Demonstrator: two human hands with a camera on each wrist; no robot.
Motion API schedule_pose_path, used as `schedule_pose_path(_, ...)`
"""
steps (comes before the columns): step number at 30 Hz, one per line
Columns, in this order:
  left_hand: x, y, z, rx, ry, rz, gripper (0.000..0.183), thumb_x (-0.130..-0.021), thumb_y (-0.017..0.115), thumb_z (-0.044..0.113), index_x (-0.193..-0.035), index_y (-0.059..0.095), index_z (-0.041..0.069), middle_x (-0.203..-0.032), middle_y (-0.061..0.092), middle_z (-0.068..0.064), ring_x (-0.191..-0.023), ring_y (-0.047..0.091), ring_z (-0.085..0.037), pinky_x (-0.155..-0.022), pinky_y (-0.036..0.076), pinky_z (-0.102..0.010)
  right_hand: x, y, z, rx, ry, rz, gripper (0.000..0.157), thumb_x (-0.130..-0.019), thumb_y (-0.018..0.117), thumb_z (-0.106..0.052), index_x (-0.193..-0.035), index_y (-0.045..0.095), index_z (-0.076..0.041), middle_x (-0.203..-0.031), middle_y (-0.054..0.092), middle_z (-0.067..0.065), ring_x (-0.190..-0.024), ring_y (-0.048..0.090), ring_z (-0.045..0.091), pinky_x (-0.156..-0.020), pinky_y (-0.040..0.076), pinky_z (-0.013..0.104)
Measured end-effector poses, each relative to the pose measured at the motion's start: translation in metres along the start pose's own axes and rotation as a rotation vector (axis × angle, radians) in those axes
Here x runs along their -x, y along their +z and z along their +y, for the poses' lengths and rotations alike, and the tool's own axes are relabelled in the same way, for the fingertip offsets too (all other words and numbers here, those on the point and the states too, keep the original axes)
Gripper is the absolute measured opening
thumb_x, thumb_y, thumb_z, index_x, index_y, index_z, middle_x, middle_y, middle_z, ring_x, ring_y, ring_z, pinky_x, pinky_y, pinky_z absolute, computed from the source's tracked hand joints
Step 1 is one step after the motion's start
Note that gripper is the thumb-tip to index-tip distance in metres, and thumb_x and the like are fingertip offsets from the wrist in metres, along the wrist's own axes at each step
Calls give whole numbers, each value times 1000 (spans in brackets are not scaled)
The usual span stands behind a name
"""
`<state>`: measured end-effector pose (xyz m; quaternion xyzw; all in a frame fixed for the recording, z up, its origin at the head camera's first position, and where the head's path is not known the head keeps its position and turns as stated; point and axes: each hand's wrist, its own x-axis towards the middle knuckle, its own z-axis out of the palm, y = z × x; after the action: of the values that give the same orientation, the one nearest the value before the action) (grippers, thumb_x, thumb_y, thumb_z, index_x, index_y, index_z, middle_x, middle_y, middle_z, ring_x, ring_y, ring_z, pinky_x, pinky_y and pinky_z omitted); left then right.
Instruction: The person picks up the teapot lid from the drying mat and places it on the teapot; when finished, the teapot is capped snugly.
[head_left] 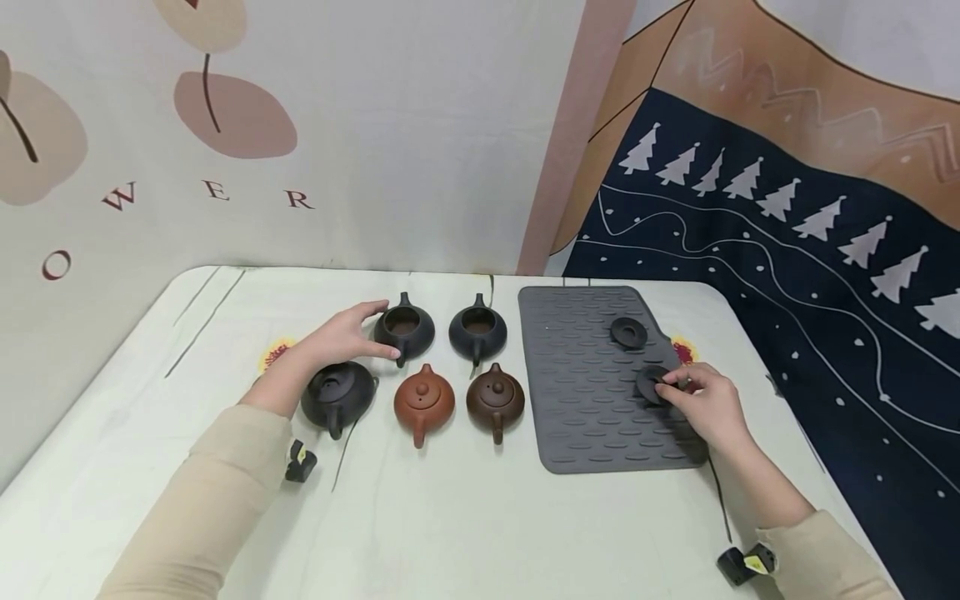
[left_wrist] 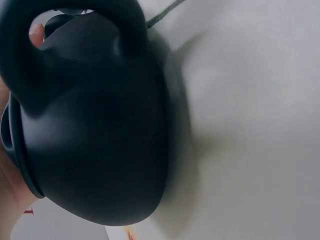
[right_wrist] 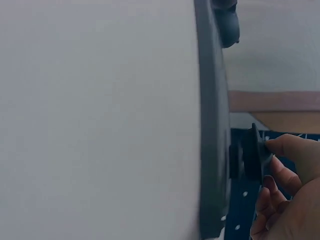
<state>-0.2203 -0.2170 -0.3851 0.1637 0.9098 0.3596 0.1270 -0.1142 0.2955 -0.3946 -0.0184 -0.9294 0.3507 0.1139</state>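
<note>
Two black teapots without lids stand at the back of the table. My left hand (head_left: pixel 341 335) holds the left one, the black teapot (head_left: pixel 405 337), from its left side, with the thumb by the handle and fingers near the spout. Another open black teapot (head_left: pixel 477 340) stands to its right. Over the grey mat (head_left: pixel 585 400), my right hand (head_left: pixel 711 406) pinches a black teapot lid (head_left: pixel 652 387) by its top. In the right wrist view this lid (right_wrist: pixel 254 155) is tilted on edge, close to the mat. A second black lid (head_left: pixel 628 332) lies farther back on the mat.
In front stand a lidded black teapot (head_left: pixel 339 396), partly under my left forearm, an orange-brown teapot (head_left: pixel 424 400) and a dark brown teapot (head_left: pixel 496 400), both lidded. Thin cords run across the white cloth (head_left: pixel 465 517). Printed curtains (head_left: pixel 420 150) hang behind the table.
</note>
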Motion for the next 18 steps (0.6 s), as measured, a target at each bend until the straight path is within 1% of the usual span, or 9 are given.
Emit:
schedule_pose_path(6, -2, 0, 0, -11, -7, -11, 100, -76, 81, 38, -148, 26, -5, -150, 29, -24, -138, 22, -41, -108, 22, -56, 1, 0, -19, -14, -49, 2, 12, -83, 75, -11, -86, 70, -1, -98, 60, 11, -78, 47, 19, -63, 37, 24)
schedule_pose_path(12, -4, 1, 0, -25, -19, -10, 99, -75, 82, 39, -146, 30, -5, -147, 31, -27, -136, 26, -43, -107, 24, -57, 0, 4, -42, -56, -99, 0, 9, -82, 75, -7, -87, 70, -1, -100, 61, 11, -79, 49, 20, -65, 40, 24)
schedule_pose_path(18, -6, 0, -3, -19, -14, 2, 97, -73, 83, 38, -145, 33, -4, -144, 37, -27, -134, 31, -42, -106, 26, -56, -7, 9, -65, -108, -146, -11, 8, -82, 74, -6, -87, 71, -2, -104, 61, 9, -81, 50, 20, -68, 39, 29)
